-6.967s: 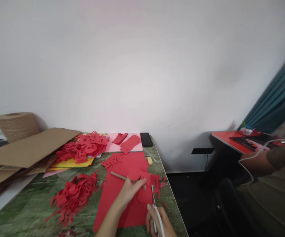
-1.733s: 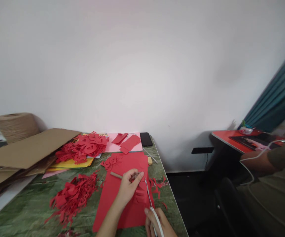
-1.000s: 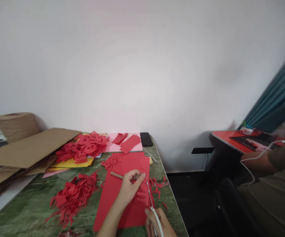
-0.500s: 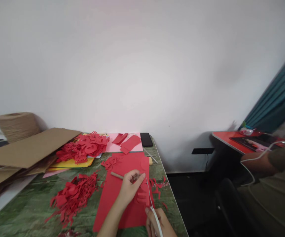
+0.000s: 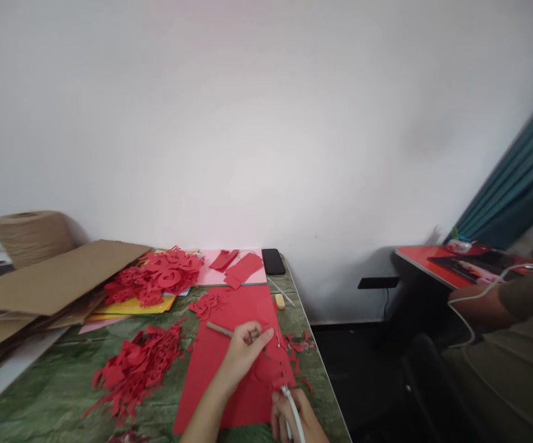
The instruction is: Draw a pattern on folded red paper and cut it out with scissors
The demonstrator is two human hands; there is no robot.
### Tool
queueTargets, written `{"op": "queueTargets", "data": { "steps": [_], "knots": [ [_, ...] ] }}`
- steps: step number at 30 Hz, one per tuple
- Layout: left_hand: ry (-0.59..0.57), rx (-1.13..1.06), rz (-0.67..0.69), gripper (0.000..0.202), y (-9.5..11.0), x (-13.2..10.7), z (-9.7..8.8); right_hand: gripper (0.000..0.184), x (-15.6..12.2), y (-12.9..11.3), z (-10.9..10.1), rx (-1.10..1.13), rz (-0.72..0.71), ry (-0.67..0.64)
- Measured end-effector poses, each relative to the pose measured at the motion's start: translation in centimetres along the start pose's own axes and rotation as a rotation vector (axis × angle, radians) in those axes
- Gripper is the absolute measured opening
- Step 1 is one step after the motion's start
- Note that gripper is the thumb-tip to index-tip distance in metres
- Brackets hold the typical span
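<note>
Left hand point(image 5: 243, 358): fingers curled closed, pinching the red paper sheet point(image 5: 211, 381) near its right edge.
Right hand point(image 5: 295, 413): closed around white-handled scissors point(image 5: 287, 397), blades pointing up along that edge; the nearer hand to it.
Sheet: long axis running far-to-near on the green marbled desk point(image 5: 58, 381), beside the desk's right edge.
Beside left hand: wooden stick point(image 5: 218, 329) lying on the sheet.
</note>
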State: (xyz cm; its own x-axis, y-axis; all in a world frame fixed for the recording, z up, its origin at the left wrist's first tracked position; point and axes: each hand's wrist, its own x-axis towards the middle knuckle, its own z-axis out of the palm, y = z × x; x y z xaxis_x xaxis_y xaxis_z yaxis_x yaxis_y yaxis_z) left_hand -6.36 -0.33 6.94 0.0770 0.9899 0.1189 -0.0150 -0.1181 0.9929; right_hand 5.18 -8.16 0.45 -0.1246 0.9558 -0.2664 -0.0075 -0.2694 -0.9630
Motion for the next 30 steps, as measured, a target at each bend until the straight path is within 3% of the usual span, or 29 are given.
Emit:
{"op": "queueTargets", "data": {
  "steps": [11,13,17,20,22,27,30],
  "knots": [
    [-0.297,-0.031,-0.132,0.038,1.0,-1.0,0.2,0.060,-0.4,-0.8,0.1,0.116,-0.025,0.040],
    [-0.243,-0.057,-0.168,0.037,1.0,-1.0,0.3,0.060,-0.4,-0.9,0.1,0.113,-0.025,0.039],
    [0.075,-0.155,-0.158,0.036,0.3,-0.5,0.3,0.060,-0.4,-0.9,0.3,0.105,-0.022,0.037],
    [0.117,-0.159,-0.121,0.033,-0.1,-0.3,0.2,0.060,-0.4,-0.9,0.3,0.137,-0.021,0.048],
    [0.075,-0.120,-0.116,0.030,-0.2,-0.3,0.1,0.060,-0.5,-1.1,0.3,0.151,-0.023,0.049],
    [-0.201,-0.083,-0.153,0.030,-0.1,-0.7,0.2,0.061,-0.5,-1.2,0.1,0.158,-0.007,0.059],
    [-0.220,-0.101,-0.146,0.029,-0.4,-0.7,0.2,0.061,-0.5,-1.0,0.1,0.151,-0.011,0.064]
  ]
}}
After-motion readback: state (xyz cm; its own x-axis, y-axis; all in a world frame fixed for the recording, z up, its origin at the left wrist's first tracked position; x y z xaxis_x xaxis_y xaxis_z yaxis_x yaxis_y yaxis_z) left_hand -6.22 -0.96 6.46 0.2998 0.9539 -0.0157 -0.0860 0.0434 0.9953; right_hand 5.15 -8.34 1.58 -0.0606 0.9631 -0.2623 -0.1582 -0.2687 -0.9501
